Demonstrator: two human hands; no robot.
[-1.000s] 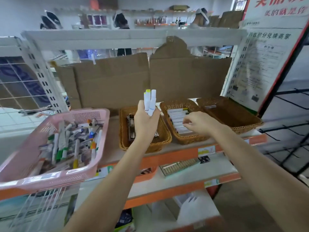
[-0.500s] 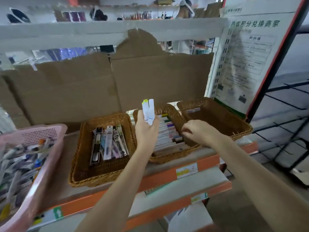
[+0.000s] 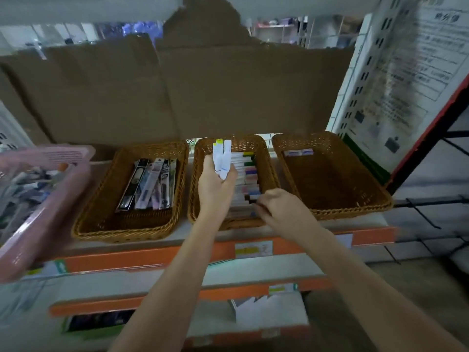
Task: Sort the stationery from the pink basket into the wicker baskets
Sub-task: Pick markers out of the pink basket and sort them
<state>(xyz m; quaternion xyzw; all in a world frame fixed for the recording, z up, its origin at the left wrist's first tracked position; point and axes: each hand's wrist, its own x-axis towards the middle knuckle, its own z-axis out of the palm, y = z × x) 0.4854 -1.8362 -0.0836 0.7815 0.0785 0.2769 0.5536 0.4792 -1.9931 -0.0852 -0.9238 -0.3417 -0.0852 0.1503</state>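
Behind the shelf row, brown cardboard sheets [image 3: 127,92] close off the back, and a white printed notice board with a red edge [image 3: 416,72] leans at the right. Orange-edged white shelf [image 3: 157,257] carries the pink perforated plastic basket [image 3: 48,199] at far left, blurred, filled with mixed stationery. Beside it stand three brown wicker baskets in a row. Left wicker basket [image 3: 101,219] holds flat packaged pens [image 3: 149,184]. Middle wicker basket [image 3: 269,171] holds a row of white markers with coloured caps [image 3: 247,174], partly hidden by both hands. Right wicker basket [image 3: 355,199] holds only small white packets [image 3: 298,152] at its far wall. Left hand [image 3: 215,189] grips a bundle of white markers [image 3: 221,158] upright above the middle basket. Right hand [image 3: 279,209] has its fingers [image 3: 264,203] curled, pinching a marker at the row's near end.
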